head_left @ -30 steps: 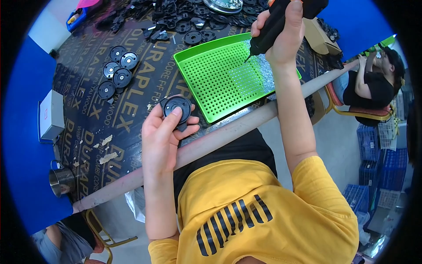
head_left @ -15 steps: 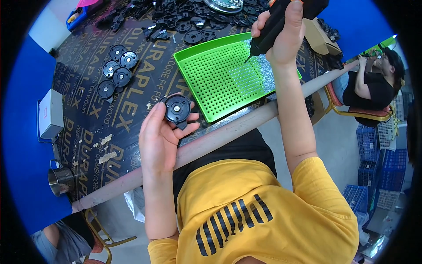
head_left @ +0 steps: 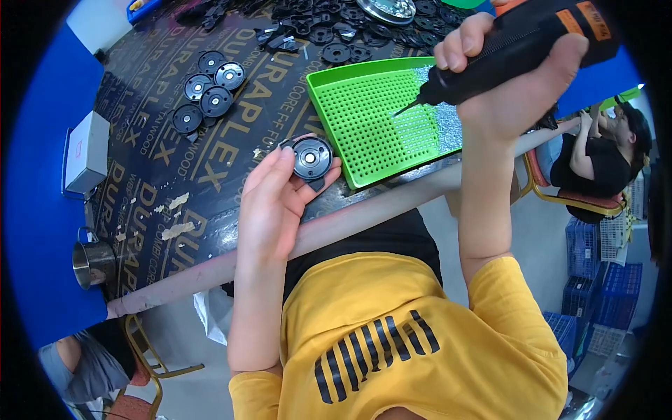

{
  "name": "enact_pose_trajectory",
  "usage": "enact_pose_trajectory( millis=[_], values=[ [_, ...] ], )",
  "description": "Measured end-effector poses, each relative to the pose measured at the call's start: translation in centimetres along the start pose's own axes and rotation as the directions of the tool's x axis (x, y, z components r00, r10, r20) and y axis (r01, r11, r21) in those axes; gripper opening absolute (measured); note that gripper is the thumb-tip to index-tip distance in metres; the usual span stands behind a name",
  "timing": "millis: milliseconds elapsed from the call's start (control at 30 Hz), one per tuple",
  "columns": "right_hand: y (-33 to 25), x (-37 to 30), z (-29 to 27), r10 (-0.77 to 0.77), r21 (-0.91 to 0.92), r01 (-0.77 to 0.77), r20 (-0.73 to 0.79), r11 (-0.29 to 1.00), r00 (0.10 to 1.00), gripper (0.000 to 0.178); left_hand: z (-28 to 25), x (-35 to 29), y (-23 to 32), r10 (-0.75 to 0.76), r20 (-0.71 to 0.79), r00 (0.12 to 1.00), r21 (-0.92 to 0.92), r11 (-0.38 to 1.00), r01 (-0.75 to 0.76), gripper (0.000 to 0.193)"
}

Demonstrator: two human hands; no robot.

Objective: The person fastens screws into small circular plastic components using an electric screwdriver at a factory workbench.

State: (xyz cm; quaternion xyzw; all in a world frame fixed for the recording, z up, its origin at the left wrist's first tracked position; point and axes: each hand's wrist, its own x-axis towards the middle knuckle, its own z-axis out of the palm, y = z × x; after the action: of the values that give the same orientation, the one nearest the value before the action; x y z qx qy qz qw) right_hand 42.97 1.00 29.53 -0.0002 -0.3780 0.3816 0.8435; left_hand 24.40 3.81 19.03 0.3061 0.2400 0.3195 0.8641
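Note:
A black round plastic part (head_left: 312, 158) with a silver metal centre and a small tab rests in the fingers of my left hand (head_left: 269, 203), its face turned up. My right hand (head_left: 514, 94) is wrapped round a black electric screwdriver (head_left: 483, 66) with orange markings. Its thin bit points down and left, above a green perforated tray (head_left: 350, 178). Many small silver screws (head_left: 448, 126) lie in the tray's right part, some of them seated in its holes. The left hand is just left of the tray.
Several similar black round parts (head_left: 215, 101) sit grouped on the printed board table (head_left: 231, 42). Loose black parts (head_left: 336, 52) and a shiny round dish (head_left: 387, 10) are at the back. A metal cup (head_left: 94, 264), white box (head_left: 87, 152) and pale rail (head_left: 392, 190) edge the table; a co-worker (head_left: 602, 150) sits right.
The screwdriver has tilted flatter and looks larger, its bit shifted left and nearer relative to the tray. My left hand still holds the round part. The whole view has shifted slightly.

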Motion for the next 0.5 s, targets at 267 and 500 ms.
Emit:
enact_pose_trajectory(
  millis=[267, 500],
  values=[
    [4.2, -2.4, 4.6, -0.127, -0.856, -0.056, -0.14, 0.514, 0.982, 0.071, -0.3, -0.1, 0.1, -0.004, -0.001, 1.0, -0.016, 1.0, 0.004, 0.03],
    [5.0, -2.3, 3.7, -0.03, -0.745, -0.041, -0.081, 0.666, 0.996, 0.067, -0.4, -0.1, 0.1, -0.01, 0.025, 1.0, -0.016, 1.0, 0.01, 0.03]
  ],
)
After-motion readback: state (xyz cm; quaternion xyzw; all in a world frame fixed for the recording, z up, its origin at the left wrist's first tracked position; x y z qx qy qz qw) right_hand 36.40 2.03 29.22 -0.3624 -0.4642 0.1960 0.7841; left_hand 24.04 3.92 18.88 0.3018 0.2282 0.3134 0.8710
